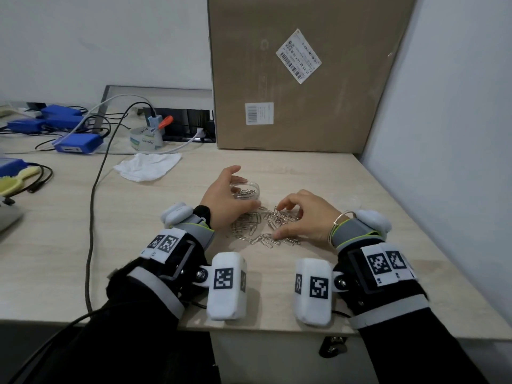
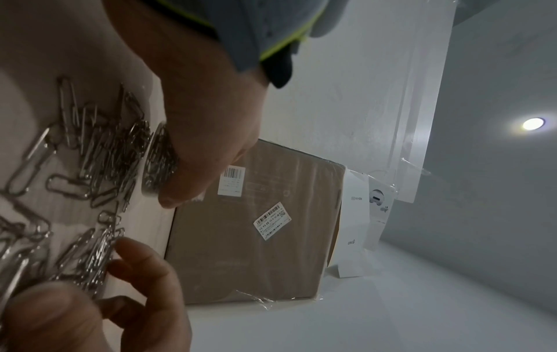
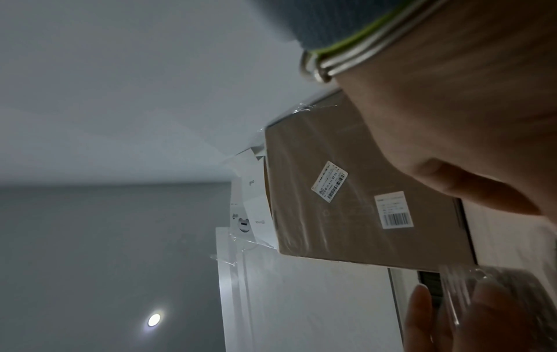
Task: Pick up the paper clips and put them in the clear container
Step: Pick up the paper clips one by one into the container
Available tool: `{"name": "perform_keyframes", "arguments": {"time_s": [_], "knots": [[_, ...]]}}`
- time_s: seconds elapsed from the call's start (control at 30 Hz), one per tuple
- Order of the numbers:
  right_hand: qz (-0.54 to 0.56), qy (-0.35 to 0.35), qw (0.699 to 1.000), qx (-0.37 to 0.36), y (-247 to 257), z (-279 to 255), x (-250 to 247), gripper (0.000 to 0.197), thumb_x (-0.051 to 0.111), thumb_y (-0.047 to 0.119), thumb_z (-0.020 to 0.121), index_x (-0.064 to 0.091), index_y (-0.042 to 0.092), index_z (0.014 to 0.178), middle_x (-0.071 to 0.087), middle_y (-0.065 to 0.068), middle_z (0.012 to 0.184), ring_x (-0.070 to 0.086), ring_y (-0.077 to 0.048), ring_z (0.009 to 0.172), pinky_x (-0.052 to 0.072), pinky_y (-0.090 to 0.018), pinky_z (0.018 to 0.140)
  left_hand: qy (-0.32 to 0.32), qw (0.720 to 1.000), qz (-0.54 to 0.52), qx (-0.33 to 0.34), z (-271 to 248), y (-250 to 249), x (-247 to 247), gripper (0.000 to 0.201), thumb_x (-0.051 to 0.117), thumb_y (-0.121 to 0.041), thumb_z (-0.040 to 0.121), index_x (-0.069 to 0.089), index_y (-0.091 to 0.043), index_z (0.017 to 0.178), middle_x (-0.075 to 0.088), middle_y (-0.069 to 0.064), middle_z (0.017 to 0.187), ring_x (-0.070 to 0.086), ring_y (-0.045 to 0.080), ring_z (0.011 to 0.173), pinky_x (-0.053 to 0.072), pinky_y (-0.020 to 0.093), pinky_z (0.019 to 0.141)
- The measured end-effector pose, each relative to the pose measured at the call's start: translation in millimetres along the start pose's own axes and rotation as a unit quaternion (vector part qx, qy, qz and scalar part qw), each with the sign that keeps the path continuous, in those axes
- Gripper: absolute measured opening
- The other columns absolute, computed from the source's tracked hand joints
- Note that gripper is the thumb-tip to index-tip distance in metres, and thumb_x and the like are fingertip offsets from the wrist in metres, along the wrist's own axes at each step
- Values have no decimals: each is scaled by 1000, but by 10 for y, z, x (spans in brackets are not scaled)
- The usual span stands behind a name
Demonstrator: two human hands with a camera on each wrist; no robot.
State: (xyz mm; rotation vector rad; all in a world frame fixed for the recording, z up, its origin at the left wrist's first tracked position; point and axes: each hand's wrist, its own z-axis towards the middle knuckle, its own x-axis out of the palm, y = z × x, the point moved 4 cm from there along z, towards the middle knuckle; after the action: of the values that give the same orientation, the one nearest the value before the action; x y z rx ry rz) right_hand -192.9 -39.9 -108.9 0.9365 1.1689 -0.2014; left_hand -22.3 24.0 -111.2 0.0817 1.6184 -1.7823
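Observation:
A pile of silver paper clips point(image 1: 249, 225) lies on the pale wooden table point(image 1: 152, 245) between my hands. Just behind it stands the small round clear container point(image 1: 248, 189) with some clips inside. My left hand point(image 1: 219, 198) is curled round the container, thumb on the far side and fingers on the near side. My right hand point(image 1: 304, 214) arches over the right part of the pile, and its fingertips and thumb pinch a bunch of clips. The left wrist view shows the paper clips point(image 2: 99, 154) with the right hand's fingers point(image 2: 144, 269) on them. In the right wrist view the container point(image 3: 470, 293) appears at the lower right.
A tall cardboard box point(image 1: 299, 73) stands at the back against the wall. A crumpled white tissue point(image 1: 148, 166), a tape roll point(image 1: 145, 138), blue devices point(image 1: 79, 142) and a thick cable point(image 1: 94, 217) lie to the left. A white wall point(image 1: 443, 134) borders the table's right edge.

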Motion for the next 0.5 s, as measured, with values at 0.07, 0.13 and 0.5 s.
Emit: {"name": "perform_keyframes", "arguments": {"time_s": [0.07,0.13,0.5], "knots": [[-13,-6,1000,-10,14,19,17,47,80,38,64,65,19,104,49,2,100,46,-8,79,40,-23,81,1,1000,4,-2,2,0,2,84,79,-22,72,32,-20,141,53,-6,119,53,16,115,42,25,95],[-16,-18,999,-22,34,50,29,35,77,32,70,67,16,99,52,1,95,47,-11,80,42,-25,82,3,1000,5,-2,3,-8,1,83,79,-22,72,32,-20,141,53,-5,120,53,16,115,41,26,96],[-10,-81,996,-35,88,138,69,13,67,17,80,72,13,91,65,0,82,53,-10,76,35,-7,61,10,1000,9,-3,14,1,28,86,80,-21,71,32,-19,141,54,-6,118,54,14,111,43,27,97]]}}
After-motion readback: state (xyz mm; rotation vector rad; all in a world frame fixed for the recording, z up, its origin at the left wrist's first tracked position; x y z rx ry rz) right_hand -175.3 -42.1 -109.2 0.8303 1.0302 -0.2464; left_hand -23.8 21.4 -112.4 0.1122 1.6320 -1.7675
